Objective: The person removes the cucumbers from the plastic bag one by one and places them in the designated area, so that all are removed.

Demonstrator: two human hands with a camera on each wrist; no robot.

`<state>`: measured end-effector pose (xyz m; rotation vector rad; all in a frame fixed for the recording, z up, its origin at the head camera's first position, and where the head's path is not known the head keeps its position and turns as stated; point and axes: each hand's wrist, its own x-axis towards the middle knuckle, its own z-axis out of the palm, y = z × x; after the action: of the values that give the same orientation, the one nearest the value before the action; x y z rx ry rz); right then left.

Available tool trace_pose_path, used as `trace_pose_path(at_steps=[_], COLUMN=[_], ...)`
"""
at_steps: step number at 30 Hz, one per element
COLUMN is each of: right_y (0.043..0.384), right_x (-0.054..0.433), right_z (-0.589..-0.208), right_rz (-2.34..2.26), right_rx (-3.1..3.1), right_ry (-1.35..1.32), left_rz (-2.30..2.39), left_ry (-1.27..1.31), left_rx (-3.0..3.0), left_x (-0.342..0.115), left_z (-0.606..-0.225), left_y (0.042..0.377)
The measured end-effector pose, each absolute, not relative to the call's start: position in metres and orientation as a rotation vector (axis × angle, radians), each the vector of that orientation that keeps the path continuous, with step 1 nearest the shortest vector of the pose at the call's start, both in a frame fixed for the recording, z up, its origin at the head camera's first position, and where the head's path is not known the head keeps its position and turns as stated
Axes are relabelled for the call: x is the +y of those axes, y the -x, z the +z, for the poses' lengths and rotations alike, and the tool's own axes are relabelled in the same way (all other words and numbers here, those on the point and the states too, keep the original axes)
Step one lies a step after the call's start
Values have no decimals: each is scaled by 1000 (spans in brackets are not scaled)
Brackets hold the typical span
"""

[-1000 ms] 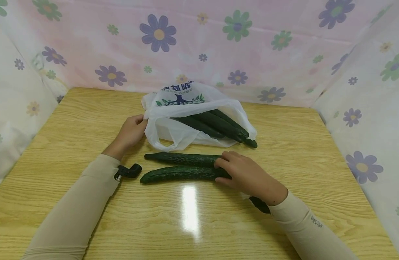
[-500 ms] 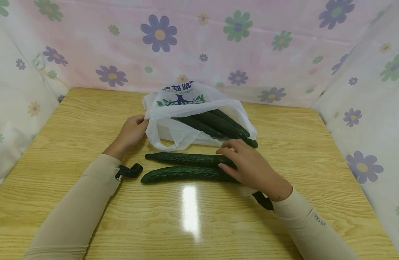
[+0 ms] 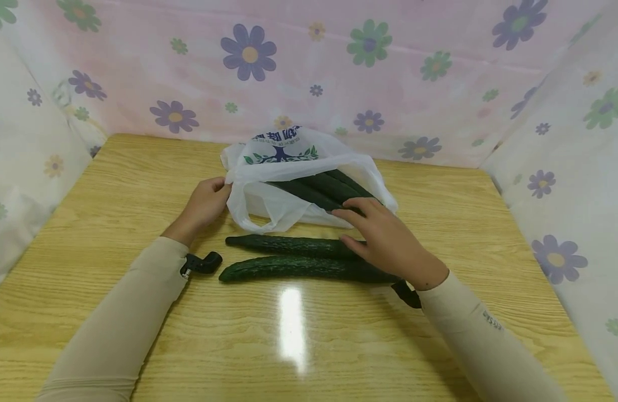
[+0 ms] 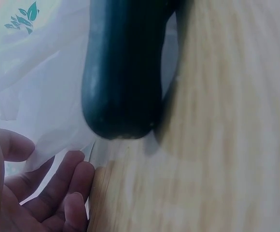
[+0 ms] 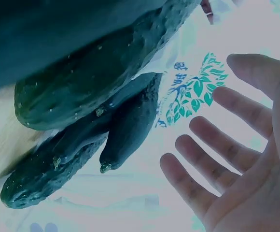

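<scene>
My left hand pinches the left edge of a white plastic bag, printed with a tree and characters. Several dark green cucumbers lie inside the bag, at its mouth. In front of it, two more cucumbers, a rear one and a front one, lie side by side on the table. My right hand is over their right ends, fingertips near the bagged cucumbers. In the right wrist view, the right hand has spread fingers and holds nothing. It hides the bagged cucumbers' right tips in the head view.
A wooden table lies under everything, with a bright light reflection at its front middle. Flower-printed cloth hangs behind and on both sides. A black wrist camera juts from the left sleeve, close to the front cucumber's left end.
My right hand has let go of the two cucumbers on the table and moved up and away, toward the bag's mouth. The left hand keeps its place at the bag's edge.
</scene>
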<state>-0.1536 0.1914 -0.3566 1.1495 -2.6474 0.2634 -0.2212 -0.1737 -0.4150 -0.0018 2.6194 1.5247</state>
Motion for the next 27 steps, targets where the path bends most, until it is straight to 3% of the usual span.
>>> trace_pose_path(at_steps=[27], right_y=[196], right_x=[170], right_z=[-354], right_rz=[79], right_rx=[-2868], right_ry=[-984], left_rz=[1480], left_ry=[-18], left_rx=[2672], left_x=[-173], left_z=[-415], left_y=[222])
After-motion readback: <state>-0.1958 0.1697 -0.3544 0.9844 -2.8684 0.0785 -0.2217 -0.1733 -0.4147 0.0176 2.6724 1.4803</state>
